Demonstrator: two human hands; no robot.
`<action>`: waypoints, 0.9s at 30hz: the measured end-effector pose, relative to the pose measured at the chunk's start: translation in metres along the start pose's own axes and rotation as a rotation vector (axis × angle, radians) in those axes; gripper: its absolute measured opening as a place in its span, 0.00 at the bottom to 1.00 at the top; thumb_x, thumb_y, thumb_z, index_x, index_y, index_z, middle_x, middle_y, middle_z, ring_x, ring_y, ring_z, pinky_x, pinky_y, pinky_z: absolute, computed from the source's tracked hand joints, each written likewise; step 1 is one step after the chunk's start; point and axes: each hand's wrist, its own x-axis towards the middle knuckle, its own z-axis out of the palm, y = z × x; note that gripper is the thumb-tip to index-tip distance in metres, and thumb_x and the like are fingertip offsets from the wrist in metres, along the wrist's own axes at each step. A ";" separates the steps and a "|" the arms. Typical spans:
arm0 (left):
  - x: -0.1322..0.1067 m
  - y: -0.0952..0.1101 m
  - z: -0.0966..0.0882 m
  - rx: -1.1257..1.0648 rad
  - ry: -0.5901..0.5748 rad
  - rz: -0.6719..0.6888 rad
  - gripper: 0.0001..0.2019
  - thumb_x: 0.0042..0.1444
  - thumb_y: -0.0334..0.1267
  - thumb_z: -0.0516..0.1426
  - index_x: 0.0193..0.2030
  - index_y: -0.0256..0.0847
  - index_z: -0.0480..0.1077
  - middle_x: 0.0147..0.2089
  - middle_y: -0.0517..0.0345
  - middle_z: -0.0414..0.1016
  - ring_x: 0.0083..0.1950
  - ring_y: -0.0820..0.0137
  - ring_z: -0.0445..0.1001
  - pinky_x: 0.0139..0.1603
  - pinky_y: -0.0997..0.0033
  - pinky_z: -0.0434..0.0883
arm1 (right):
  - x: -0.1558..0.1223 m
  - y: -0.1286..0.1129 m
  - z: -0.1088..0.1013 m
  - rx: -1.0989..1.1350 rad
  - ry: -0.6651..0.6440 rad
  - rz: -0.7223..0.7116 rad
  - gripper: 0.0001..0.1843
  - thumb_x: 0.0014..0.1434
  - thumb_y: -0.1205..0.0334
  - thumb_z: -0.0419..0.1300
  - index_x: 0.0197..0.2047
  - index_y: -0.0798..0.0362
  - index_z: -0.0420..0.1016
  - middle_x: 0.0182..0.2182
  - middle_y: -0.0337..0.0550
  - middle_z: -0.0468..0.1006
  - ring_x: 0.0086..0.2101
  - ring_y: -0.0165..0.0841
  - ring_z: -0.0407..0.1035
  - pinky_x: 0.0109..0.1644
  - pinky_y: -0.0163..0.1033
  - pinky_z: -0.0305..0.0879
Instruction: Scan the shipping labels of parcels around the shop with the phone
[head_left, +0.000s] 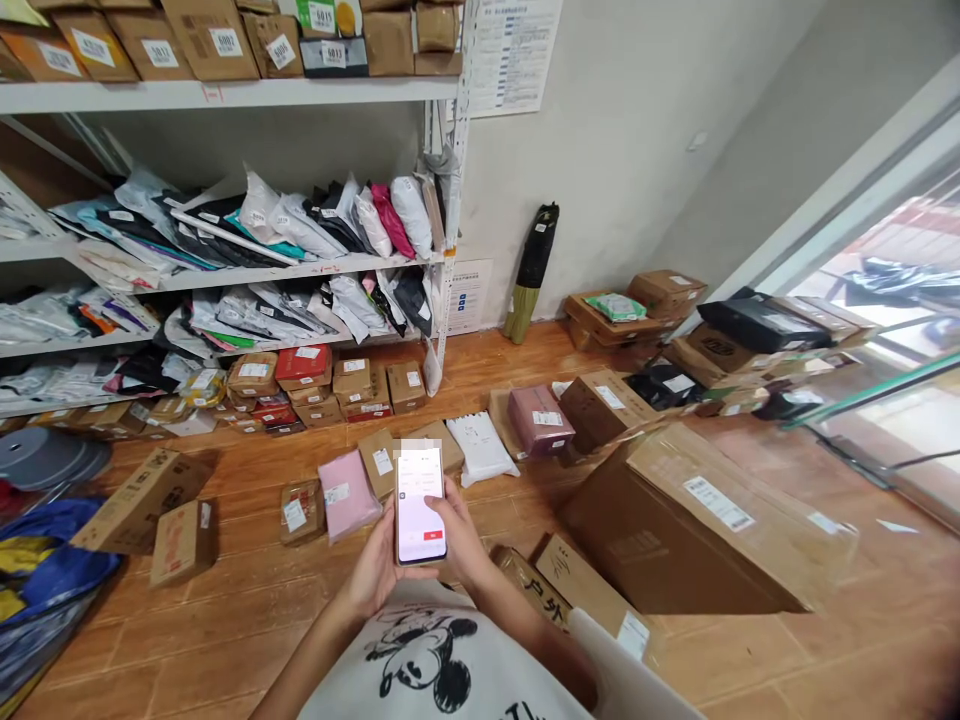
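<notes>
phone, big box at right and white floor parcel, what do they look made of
Phone: probably glossy glass, from its smooth, lit front; back hidden.
Big box: cardboard, matte and brown, with flat panels and folded edges.
White parcel: likely thin plastic, slightly wrinkled with faint sheen, though coated paper is possible.

Top shelf (225, 95): 6015 on green box (322, 17), 6013 on dark box (352, 63), 6006 on small brown carton (279, 45). Floor (247, 610): black 户外 on brown parcel (535, 588). Wall notice (514, 50) and phone (411, 525) screen: print too small to read
</notes>
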 end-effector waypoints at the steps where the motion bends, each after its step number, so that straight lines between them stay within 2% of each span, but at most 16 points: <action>1: 0.000 0.001 0.001 -0.012 0.016 -0.004 0.37 0.58 0.53 0.60 0.71 0.55 0.52 0.70 0.50 0.60 0.63 0.48 0.67 0.50 0.51 0.77 | 0.000 0.001 -0.002 0.004 -0.018 0.001 0.16 0.46 0.60 0.64 0.40 0.47 0.74 0.35 0.36 0.83 0.33 0.38 0.74 0.37 0.39 0.67; 7: -0.001 0.003 0.002 -0.001 0.063 0.013 0.41 0.56 0.46 0.61 0.73 0.57 0.45 0.67 0.50 0.64 0.54 0.51 0.74 0.42 0.56 0.80 | 0.001 0.002 -0.014 -0.001 -0.169 -0.044 0.25 0.44 0.64 0.57 0.48 0.48 0.74 0.42 0.39 0.82 0.44 0.41 0.73 0.47 0.41 0.66; 11: -0.002 0.001 -0.002 -0.013 0.050 0.021 0.46 0.50 0.43 0.63 0.73 0.60 0.43 0.67 0.51 0.64 0.54 0.50 0.74 0.42 0.54 0.80 | 0.000 0.001 -0.018 -0.024 -0.223 -0.053 0.29 0.43 0.66 0.57 0.51 0.47 0.73 0.45 0.38 0.81 0.47 0.42 0.72 0.53 0.44 0.65; 19: -0.003 0.000 -0.002 -0.014 0.031 0.021 0.50 0.46 0.39 0.63 0.73 0.56 0.42 0.69 0.52 0.61 0.56 0.49 0.71 0.46 0.52 0.79 | -0.005 -0.005 -0.020 -0.133 -0.226 -0.062 0.27 0.49 0.66 0.57 0.54 0.47 0.70 0.48 0.38 0.80 0.49 0.41 0.71 0.53 0.43 0.65; 23: -0.003 0.001 -0.001 0.034 0.032 0.021 0.52 0.45 0.41 0.64 0.73 0.55 0.41 0.69 0.49 0.60 0.55 0.49 0.72 0.42 0.55 0.79 | -0.003 -0.001 -0.025 -0.094 -0.284 -0.066 0.32 0.46 0.68 0.56 0.57 0.47 0.67 0.51 0.38 0.79 0.50 0.40 0.70 0.54 0.43 0.63; 27: -0.001 0.001 -0.002 0.120 0.042 0.033 0.49 0.49 0.43 0.62 0.74 0.53 0.39 0.67 0.46 0.63 0.52 0.50 0.74 0.36 0.58 0.79 | -0.003 -0.002 -0.026 -0.126 -0.359 -0.075 0.36 0.45 0.70 0.57 0.59 0.44 0.65 0.48 0.36 0.79 0.45 0.37 0.71 0.47 0.40 0.65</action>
